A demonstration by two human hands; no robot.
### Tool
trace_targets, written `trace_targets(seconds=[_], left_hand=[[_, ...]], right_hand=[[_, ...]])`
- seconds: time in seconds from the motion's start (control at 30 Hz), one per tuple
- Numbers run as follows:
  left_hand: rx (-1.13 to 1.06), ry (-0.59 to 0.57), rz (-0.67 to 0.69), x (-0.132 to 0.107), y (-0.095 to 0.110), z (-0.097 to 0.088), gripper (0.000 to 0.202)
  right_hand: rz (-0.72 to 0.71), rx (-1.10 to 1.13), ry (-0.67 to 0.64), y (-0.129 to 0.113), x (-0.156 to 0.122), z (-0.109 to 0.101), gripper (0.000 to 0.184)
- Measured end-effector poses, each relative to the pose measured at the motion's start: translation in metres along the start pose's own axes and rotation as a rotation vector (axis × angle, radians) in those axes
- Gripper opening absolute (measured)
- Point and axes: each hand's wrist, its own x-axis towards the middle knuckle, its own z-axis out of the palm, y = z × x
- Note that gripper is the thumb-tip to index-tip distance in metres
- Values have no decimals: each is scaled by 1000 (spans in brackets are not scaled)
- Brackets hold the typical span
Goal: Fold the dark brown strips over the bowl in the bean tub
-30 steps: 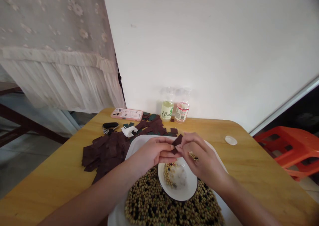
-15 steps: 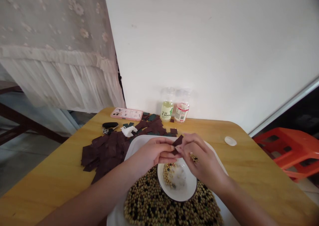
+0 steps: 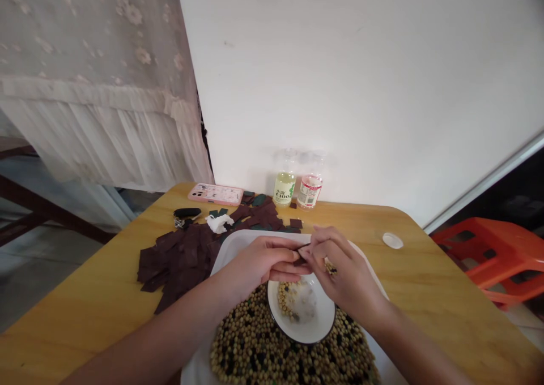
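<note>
Above a white bowl (image 3: 325, 325) with a dark rim, my left hand (image 3: 267, 259) and my right hand (image 3: 340, 266) meet. Both sets of fingertips pinch a small dark maroon flat piece (image 3: 301, 260), mostly covered by the fingers. A few small tan and dark balls (image 3: 330, 268) show tucked in the curl of my right hand. In the bowl lie more small tan balls (image 3: 285, 301) and a patch of whitish stuff. The bowl rests on a thick layer of tan and black balls (image 3: 276, 356) in a white tray (image 3: 232, 243).
Left of the tray spreads a pile of maroon pieces (image 3: 181, 260). Behind it are a crumpled white tissue (image 3: 219, 223), a black key fob (image 3: 187, 212) and a pink phone (image 3: 216, 194). Two bottles (image 3: 284, 189) stand by the wall. A white lid (image 3: 392, 240) lies right; beyond is an orange stool (image 3: 501, 249).
The maroon piece stuck up between my hands before; now its upper part is folded down or covered by my right fingers. The bowl and tray look the same.
</note>
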Motion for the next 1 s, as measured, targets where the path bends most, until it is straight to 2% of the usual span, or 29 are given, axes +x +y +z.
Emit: trace_targets(seconds=[0.13,0.27,0.4,0.5,0.67,0.8,0.9,1.0], left_hand=[[0,10,-1,1,-1,-1,15],[-12,-10,-4,1,-1,-1,13],[-30,-9,-14,1,-1,0,15],[-30,-19,-11,2,-1,0,13],[-30,9,-17,1,-1,1,16],[-14,4,-10,0,1,1,15],[-7,20,4,0,0,1,16],[11,30,11,1,0,0,15]], right_hand=[[33,9,50,1,-1,1,22],[4,-5,17,1,-1,1,24],[36,-19,72,0,0,1,23],[9,-17,45,-1,0,1,23],[47,-10,85,0,0,1,25],[8,-13,41,0,0,1,25],[56,-12,94,1,0,0,26],[19,-10,67,1,-1,0,27]])
